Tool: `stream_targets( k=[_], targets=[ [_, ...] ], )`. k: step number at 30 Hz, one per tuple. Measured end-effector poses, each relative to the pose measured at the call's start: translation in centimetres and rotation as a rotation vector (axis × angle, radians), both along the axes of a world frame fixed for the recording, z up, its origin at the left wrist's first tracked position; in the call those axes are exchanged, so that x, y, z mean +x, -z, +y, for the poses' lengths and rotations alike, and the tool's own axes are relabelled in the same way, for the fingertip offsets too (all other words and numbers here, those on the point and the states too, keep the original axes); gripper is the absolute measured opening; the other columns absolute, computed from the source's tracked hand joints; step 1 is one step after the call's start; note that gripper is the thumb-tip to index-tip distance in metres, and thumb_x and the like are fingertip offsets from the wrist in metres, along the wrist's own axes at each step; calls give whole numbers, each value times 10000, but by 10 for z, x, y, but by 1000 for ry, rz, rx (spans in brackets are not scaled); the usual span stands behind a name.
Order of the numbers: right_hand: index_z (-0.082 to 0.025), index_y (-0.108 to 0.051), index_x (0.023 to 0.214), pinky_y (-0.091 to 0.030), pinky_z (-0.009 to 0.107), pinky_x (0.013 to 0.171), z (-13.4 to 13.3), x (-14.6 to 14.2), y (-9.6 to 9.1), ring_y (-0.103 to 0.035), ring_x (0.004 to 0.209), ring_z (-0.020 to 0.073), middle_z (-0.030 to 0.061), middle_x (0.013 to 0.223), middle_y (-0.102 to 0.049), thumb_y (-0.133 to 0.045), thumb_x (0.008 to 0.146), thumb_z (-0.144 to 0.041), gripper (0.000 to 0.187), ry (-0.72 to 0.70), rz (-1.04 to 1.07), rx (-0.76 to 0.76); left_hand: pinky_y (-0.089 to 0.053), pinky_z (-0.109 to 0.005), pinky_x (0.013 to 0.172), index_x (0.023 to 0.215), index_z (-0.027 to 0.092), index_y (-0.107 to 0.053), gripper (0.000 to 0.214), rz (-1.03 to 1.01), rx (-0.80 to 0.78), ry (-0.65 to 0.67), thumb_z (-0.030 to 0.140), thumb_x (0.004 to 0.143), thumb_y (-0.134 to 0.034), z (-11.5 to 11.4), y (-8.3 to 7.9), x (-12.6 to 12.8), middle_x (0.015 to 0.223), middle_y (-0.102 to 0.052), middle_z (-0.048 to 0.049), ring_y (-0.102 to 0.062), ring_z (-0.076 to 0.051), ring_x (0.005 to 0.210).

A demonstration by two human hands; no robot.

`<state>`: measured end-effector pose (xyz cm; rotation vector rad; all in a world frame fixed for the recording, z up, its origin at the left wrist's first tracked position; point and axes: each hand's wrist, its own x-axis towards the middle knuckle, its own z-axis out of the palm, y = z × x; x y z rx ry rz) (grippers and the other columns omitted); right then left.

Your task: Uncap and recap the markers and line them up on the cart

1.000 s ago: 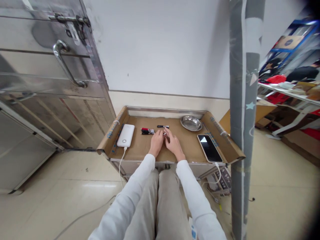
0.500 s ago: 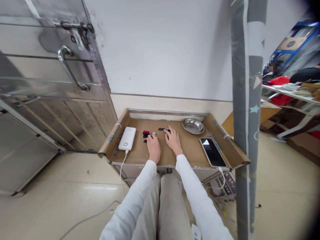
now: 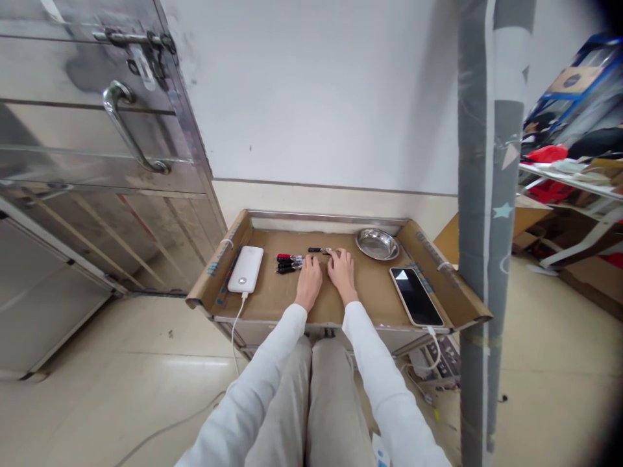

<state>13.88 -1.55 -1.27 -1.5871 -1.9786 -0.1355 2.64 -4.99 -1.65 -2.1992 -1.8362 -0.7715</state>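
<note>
My left hand point(image 3: 309, 281) lies over the brown-covered tabletop point(image 3: 277, 305), its fingers bent down at the right ends of several pens point(image 3: 289, 263). These pens lie side by side, one with a red end and the others black. Close to its right, my right hand point(image 3: 342, 274) rests with its fingers slightly apart, holding nothing that I can see. A single black pen point(image 3: 317, 250) lies just beyond its fingertips, its right end near them. The fingertips partly hide whatever is under them.
A white power bank point(image 3: 246, 269) with a cable lies at the left. A round metal dish point(image 3: 377, 244) sits back right, above a phone point(image 3: 416, 297) with a cable. Raised cardboard sides point(image 3: 440, 266) edge the table. A wrapped grey post point(image 3: 479, 259) stands at the right.
My left hand has moved right, uncovering more of the grouped pens, which now lie more evenly. The right hand has drawn slightly right and back from the single pen. The camera view shifted a little.
</note>
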Motion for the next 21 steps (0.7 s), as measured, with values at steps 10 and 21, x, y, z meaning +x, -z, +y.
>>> stream_targets(
  k=[10,21],
  targets=[
    [-192,-635,961,-359,331,786,-6,6,6,-496,909,222,92,948,-588,-414,925,-248,231,-51,8,-39,-434,-407,914,959,123,-544,259,-186,-73,73,66,910,-296,21,12,0,1031,-531,-116,-502,-211,1012],
    [-183,-653,962,-414,337,827,-1,9,14,-517,890,208,80,928,-610,-390,912,-168,269,-224,203,-48,-440,-381,946,1074,125,-503,297,-315,-102,228,21,873,-310,27,11,-2,1082,-568,-120,-521,-199,1059]
  ],
)
